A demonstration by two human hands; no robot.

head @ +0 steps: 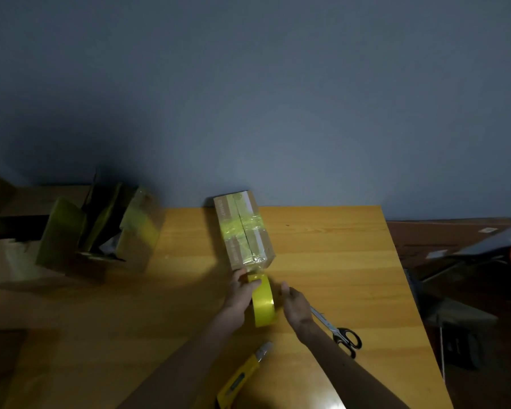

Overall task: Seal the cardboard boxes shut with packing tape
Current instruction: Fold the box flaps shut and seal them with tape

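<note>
On the surface (pixel 337 261) the cardboard box (pixel 244 231) lies at 12 o'clock from the tape roll (pixel 264 305), long axis toward it — left hand (pixel 241 292), nearer, grips the roll, right hand (pixel 295 305) slack-fingered at its 3 o'clock.

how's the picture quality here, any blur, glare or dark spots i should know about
Head view: dim overall, light pooling on the table around the box and tape roll. Head view: the open boxes at left are blurred and shadowed. Head view: glare on the box's tape and the table's near edge. Head view: scissors look fairly sharp.
</note>
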